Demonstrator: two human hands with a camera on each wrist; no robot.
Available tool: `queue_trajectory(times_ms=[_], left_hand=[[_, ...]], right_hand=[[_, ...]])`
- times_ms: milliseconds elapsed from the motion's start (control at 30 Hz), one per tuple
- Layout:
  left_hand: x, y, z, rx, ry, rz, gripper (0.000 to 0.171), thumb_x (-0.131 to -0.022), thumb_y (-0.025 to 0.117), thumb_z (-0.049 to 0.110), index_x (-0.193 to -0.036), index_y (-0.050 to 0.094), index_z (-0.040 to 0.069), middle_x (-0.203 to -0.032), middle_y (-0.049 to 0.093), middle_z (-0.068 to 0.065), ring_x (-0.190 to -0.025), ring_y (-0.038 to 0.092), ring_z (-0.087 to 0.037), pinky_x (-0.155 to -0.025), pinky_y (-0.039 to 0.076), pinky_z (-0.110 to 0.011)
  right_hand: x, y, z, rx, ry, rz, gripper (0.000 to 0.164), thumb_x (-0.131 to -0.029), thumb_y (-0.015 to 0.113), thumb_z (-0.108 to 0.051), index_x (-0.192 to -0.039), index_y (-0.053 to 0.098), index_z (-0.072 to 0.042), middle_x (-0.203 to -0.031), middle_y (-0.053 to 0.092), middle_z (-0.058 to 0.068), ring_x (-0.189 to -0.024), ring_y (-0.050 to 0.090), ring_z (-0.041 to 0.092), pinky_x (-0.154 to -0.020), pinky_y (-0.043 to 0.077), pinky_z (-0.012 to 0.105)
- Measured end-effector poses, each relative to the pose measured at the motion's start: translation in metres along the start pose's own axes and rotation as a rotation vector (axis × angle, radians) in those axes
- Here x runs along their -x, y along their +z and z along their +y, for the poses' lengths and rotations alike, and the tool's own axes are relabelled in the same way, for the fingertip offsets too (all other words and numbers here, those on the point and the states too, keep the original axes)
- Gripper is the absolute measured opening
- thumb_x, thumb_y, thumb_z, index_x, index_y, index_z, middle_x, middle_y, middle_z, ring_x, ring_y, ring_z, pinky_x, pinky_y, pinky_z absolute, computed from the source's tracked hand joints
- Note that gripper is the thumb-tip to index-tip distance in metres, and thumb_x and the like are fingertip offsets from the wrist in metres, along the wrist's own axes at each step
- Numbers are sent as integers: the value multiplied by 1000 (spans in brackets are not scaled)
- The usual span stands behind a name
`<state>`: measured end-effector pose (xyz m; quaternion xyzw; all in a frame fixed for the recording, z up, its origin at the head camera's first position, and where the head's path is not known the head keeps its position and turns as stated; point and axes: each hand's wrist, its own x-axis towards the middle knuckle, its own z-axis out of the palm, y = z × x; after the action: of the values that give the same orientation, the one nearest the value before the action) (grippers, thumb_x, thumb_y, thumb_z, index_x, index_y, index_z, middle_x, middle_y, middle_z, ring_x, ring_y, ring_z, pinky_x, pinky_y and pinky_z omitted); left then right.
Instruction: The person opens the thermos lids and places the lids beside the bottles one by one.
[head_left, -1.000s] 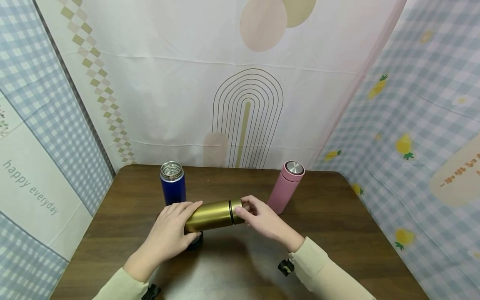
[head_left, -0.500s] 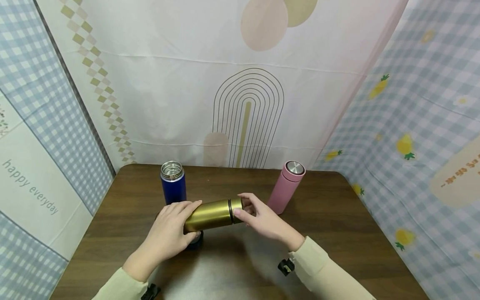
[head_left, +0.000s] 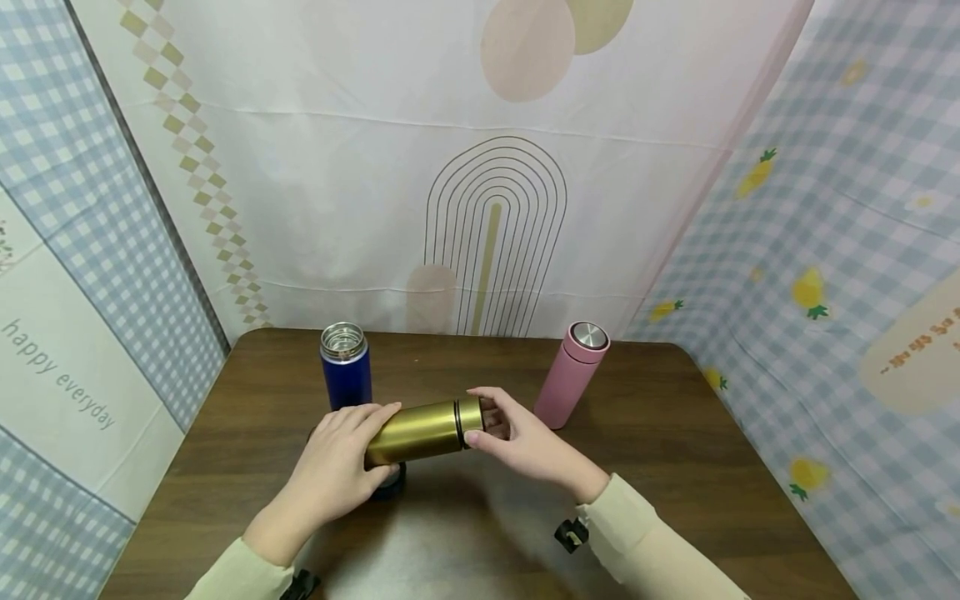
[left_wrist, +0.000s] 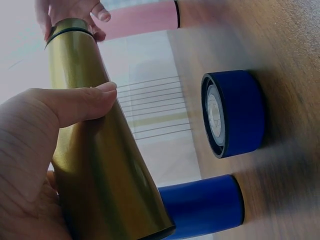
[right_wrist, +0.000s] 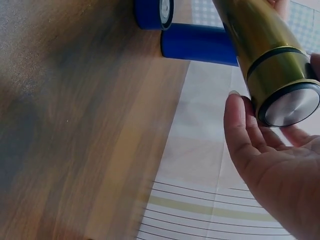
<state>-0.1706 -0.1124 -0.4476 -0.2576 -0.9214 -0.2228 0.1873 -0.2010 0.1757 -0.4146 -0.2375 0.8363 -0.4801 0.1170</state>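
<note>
My left hand (head_left: 339,460) grips the body of a gold thermos flask (head_left: 418,432), held tilted nearly level above the table. At the flask's right end, my right hand (head_left: 534,440) has its fingers and curled thumb round the gold lid (head_left: 471,417). A black ring marks the seam between lid and body. In the right wrist view the lid's silver end disc (right_wrist: 292,107) faces the palm. Behind the left hand stands a lidless blue thermos flask (head_left: 348,379), its steel mouth showing. Its blue screw lid (left_wrist: 239,114) lies on the table below the gold flask.
A pink thermos flask (head_left: 572,377) with a silver-topped lid stands behind the right hand. The brown wooden table (head_left: 675,467) ends at a white patterned cloth (head_left: 337,192) at the back. Checked cloths hang on both sides.
My right hand has shifted slightly left along the lid, with its fingers spread a little wider. The left hand and the gold flask have barely moved.
</note>
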Motion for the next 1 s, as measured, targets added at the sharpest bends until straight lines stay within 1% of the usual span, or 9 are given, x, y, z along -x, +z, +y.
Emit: queue_trajectory(times_ms=[67,167,333,433,600,700,800,933,1000], left_hand=[[0,0,-1,0,-1,4,84,-66,88,29,-140,50,17,-120,59,-6,-109,54,-28,-95,40,-49],[1,1,-1,2,-1,7,84,-66,88,29,-140,50,17,-120,59,-6,-109,54,-28,-95,40,-49],[1,2,-1,5,1,12,85,-65,88,29,-139,50,17,-119,59,-6,-109,54,-28,-95,39,-49],[1,2,-1,8,3,15,85,-65,89,29,-139,50,17,-119,59,-6,-108,55,-28,-95,39,-49],[2,3,-1,8,8,22,84,-65,89,29,-139,50,17,-119,59,-6,-108,55,-28,-94,40,-49],[2,4,-1,8,14,28,84,-64,88,28,-138,51,17,-118,59,-6,-107,55,-28,-94,40,-49],[2,4,-1,5,17,29,84,-64,89,28,-138,52,16,-118,59,-6,-107,55,-28,-94,40,-48],[3,4,-1,1,14,23,83,-64,89,28,-138,52,16,-118,59,-6,-107,55,-28,-94,40,-49],[3,4,-1,-1,12,20,83,-64,88,28,-138,52,15,-118,59,-6,-108,55,-28,-95,40,-49]], right_hand=[[0,-1,1,-4,-25,-12,58,-91,68,-30,-141,40,-25,-120,53,1,-102,58,17,-83,51,33],[1,-1,1,-11,-26,-19,59,-91,68,-30,-142,38,-29,-122,52,-1,-104,58,16,-84,51,33],[1,1,0,5,12,2,58,-92,66,-36,-143,37,-28,-125,51,2,-106,57,18,-86,50,34],[0,3,-1,10,47,28,54,-94,61,-41,-142,40,-24,-124,52,4,-105,58,18,-84,51,37],[-1,7,-3,29,117,58,49,-98,50,-48,-131,48,-13,-105,56,7,-83,61,19,-76,54,41],[0,7,-4,52,139,69,51,-96,52,-49,-127,51,-9,-97,58,7,-72,61,21,-72,54,38],[0,6,-3,40,116,63,50,-94,59,-45,-129,50,-9,-101,59,5,-79,62,21,-72,54,34],[1,4,-1,29,50,42,51,-92,66,-36,-135,47,-17,-111,58,3,-95,60,18,-77,52,32],[1,4,1,28,20,35,54,-91,68,-32,-138,45,-19,-114,57,3,-99,59,18,-81,51,33]])
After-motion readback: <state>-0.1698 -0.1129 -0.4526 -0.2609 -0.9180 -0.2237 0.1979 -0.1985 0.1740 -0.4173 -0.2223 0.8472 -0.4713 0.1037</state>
